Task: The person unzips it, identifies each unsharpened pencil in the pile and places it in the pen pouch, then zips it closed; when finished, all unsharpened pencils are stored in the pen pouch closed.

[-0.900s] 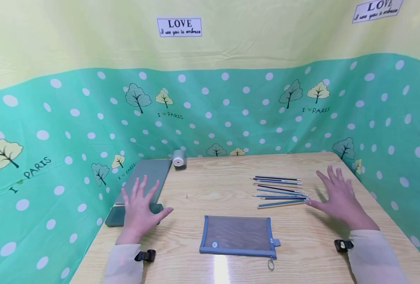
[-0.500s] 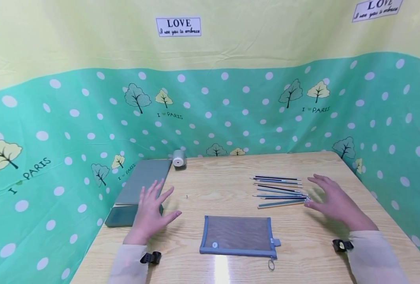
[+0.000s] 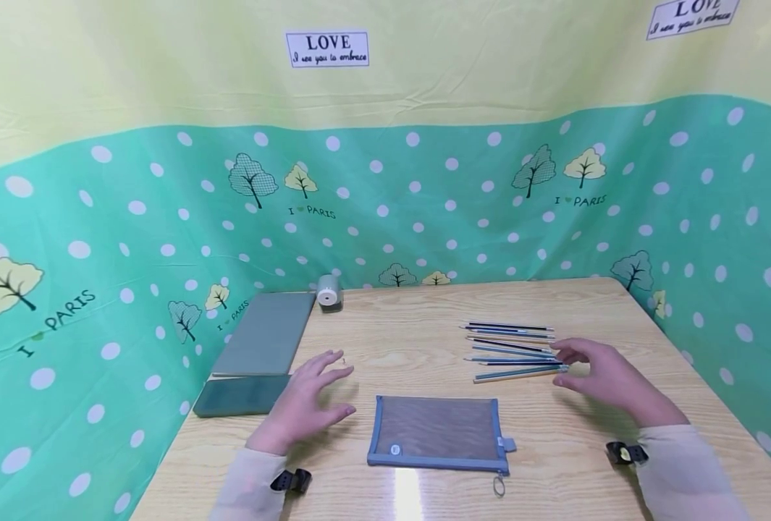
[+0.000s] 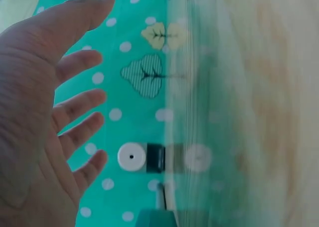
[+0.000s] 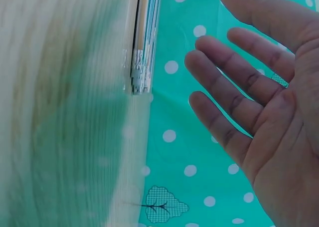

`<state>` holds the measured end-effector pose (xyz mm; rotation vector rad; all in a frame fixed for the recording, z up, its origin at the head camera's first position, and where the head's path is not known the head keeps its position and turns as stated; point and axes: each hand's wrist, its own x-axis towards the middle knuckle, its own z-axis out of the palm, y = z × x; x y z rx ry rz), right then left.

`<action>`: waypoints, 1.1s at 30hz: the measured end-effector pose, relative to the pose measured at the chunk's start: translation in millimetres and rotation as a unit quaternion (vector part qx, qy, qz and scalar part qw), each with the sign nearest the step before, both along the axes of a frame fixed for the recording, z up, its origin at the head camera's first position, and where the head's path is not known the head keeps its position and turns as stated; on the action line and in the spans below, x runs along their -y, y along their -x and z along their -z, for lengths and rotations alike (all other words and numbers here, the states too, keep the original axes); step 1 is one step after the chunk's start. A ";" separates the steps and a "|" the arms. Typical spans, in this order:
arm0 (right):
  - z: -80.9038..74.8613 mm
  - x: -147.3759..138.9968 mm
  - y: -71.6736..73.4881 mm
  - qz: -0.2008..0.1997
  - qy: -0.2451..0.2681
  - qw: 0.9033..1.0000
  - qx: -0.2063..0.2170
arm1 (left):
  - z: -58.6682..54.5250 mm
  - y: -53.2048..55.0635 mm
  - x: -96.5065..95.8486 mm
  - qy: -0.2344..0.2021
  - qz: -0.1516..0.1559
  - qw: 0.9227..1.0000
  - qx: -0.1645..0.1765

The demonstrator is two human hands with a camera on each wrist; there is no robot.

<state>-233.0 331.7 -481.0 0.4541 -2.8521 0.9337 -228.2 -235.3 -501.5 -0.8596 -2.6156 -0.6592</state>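
My left hand (image 3: pixel 303 405) hovers over the table with fingers spread loosely, between a dark green case (image 3: pixel 238 396) and a blue mesh zipper pouch (image 3: pixel 439 428). Nothing lies in its palm in the left wrist view. On the right, my right hand (image 3: pixel 609 376) hangs beside the eraser ends of several pencils (image 3: pixel 512 353), fingers gently bent and holding nothing. The pencils lie in a loose fan, some dark, some blue, some wood-coloured. In the right wrist view the silvery pencil ends (image 5: pixel 139 72) appear apart from the fingers.
A grey-green flat folder or board (image 3: pixel 268 329) lies at the back left. Beside it stands a small pencil sharpener (image 3: pixel 329 293) with a round white front. A tiny dark speck sits mid-table. Patterned green cloth (image 3: pixel 424 202) hangs behind and along both sides of the wooden table (image 3: pixel 398 354).
My left hand has moved right and slightly down, away from the green case toward the pouch. The right hand has lowered slightly leftward toward the pencils, its fingers bending more.
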 end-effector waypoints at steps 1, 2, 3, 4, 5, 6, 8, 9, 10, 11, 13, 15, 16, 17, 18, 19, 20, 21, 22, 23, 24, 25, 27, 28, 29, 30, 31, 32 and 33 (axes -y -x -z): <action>0.4 1.4 -0.1 -0.002 0.000 1.000 0.002 | 0.1 -0.7 -2.0 0.001 0.006 1.000 0.007; 0.7 3.0 -0.3 -0.003 -0.001 1.000 0.004 | 0.2 -1.2 -3.9 0.000 0.011 1.000 0.015; 0.7 4.7 -0.7 -0.005 0.000 1.000 0.009 | 0.4 -1.8 -5.5 0.001 0.015 1.000 0.023; 0.5 6.6 -1.3 -0.009 0.001 1.000 0.015 | 0.9 -2.5 -7.0 0.000 0.020 0.999 0.031; 0.3 8.6 -1.8 -0.013 0.002 1.000 0.021 | 1.6 -2.9 -8.5 0.001 0.024 0.999 0.038; 0.2 10.8 -2.4 -0.016 0.005 0.999 0.027 | 2.1 -3.5 -9.9 0.002 0.028 0.999 0.045; -0.1 15.0 -3.5 -0.024 0.009 0.999 0.036 | 3.4 -4.4 -12.8 0.006 0.038 0.998 0.055; -0.3 16.7 -3.9 -0.031 0.011 0.999 0.040 | 3.6 -5.0 -14.3 0.005 0.043 0.997 0.062; -0.1 18.7 -4.3 -0.033 0.014 0.998 0.043 | 3.8 -5.4 -15.8 0.006 0.048 0.996 0.069; 0.3 20.3 -4.5 -0.034 0.013 0.998 0.045 | 4.2 -5.7 -17.1 0.007 0.053 0.996 0.076; 1.5 23.3 -4.5 -0.038 0.007 0.998 0.047 | 4.5 -6.3 -19.7 0.009 0.059 0.994 0.094; 2.9 26.2 -4.3 -0.039 0.001 0.998 0.051 | 4.7 -6.9 -22.0 0.012 0.064 0.991 0.114; 3.8 27.9 -4.1 -0.037 -0.002 0.998 0.053 | 4.9 -7.3 -22.9 0.014 0.064 0.990 0.122; 4.4 29.3 -3.9 -0.039 -0.005 0.998 0.054 | 5.3 -7.8 -23.6 0.016 0.064 0.989 0.129; 4.9 30.8 -3.9 -0.040 -0.007 0.998 0.056 | 5.8 -8.5 -24.3 0.018 0.064 0.989 0.135; 5.3 31.9 -3.9 -0.043 -0.008 0.997 0.059 | 6.3 -9.2 -24.9 0.019 0.064 0.988 0.141; 5.4 33.2 -4.1 -0.043 -0.010 0.997 0.062 | 6.8 -9.8 -25.3 0.020 0.064 0.987 0.146; 5.7 34.4 -4.3 -0.046 -0.012 0.997 0.064 | 7.2 -10.4 -25.8 0.022 0.066 0.986 0.149; 5.8 35.6 -4.6 -0.048 -0.012 0.997 0.067 | 7.5 -11.0 -26.4 0.022 0.068 0.986 0.154; 5.9 36.6 -4.8 -0.052 -0.014 0.996 0.068 | 7.9 -11.4 -26.9 0.022 0.072 0.984 0.159; 5.9 37.6 -5.2 -0.055 -0.015 0.996 0.070 | 8.1 -11.9 -27.7 0.021 0.077 0.983 0.165; 6.0 38.5 -5.3 -0.059 -0.017 0.996 0.071 | 8.1 -12.3 -28.5 0.020 0.082 0.982 0.171; 6.2 40.5 -5.4 -0.064 -0.020 0.995 0.073 | 8.0 -12.8 -30.4 0.021 0.093 0.979 0.182; 6.4 41.5 -5.4 -0.067 -0.021 0.995 0.075 | 8.2 -13.1 -31.3 0.023 0.096 0.977 0.187; 6.7 42.4 -5.2 -0.072 -0.024 0.994 0.077 | 8.0 -13.4 -32.1 0.025 0.099 0.976 0.191; 7.1 43.5 -5.1 -0.076 -0.026 0.994 0.079 | 8.1 -13.8 -33.0 0.029 0.102 0.975 0.193; 7.8 44.5 -4.7 -0.080 -0.028 0.993 0.080 | 8.2 -14.1 -33.9 0.031 0.107 0.975 0.192; 8.3 45.6 -4.5 -0.085 -0.029 0.993 0.082 | 8.3 -14.3 -34.7 0.032 0.111 0.974 0.193; 9.0 46.6 -4.2 -0.090 -0.029 0.992 0.082 | 8.4 -14.2 -35.5 0.032 0.118 0.974 0.191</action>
